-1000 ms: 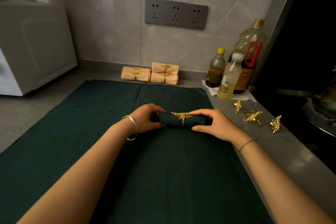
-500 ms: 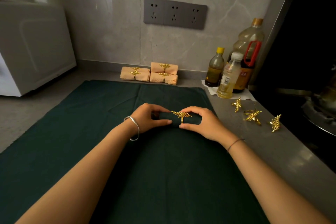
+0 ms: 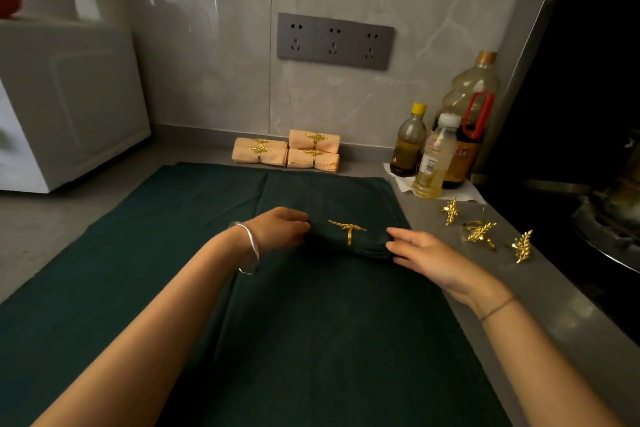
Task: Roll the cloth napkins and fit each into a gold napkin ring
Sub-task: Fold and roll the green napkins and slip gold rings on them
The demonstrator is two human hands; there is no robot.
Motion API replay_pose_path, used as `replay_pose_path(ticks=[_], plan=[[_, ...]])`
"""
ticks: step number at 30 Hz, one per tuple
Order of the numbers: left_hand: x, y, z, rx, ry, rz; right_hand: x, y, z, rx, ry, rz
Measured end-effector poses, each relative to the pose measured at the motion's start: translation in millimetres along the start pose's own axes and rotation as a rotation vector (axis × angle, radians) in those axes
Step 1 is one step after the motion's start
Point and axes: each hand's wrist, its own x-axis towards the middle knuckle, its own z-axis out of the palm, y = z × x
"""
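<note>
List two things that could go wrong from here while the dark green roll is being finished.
1. Only the gold ring at its middle binds the green roll; once the left hand and right hand leave, its ends may fan out.
2. Loose rings lie near the right forearm; a sweep might knock them towards the stove.

Dim, warm light; wide-angle edge distortion; slight blur.
</note>
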Motion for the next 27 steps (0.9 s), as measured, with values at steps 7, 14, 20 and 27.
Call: replay_pose_path(ticks=[7,14,20,27], plan=[[25,16,-15,-0.064,0.133,0.106,41,-32,11,0.116,0.096,-0.117],[97,26,-67,-0.090,0.340,0.171,140,-91,11,0.160,0.153,-0.180],[168,27,-91,-0.114,0.368,0.042,220,-107,9,0.135,0.173,-0.082],[239,27,-117,0.007,0.291,0.047,279,-108,4,0.183,0.176,-0.050]])
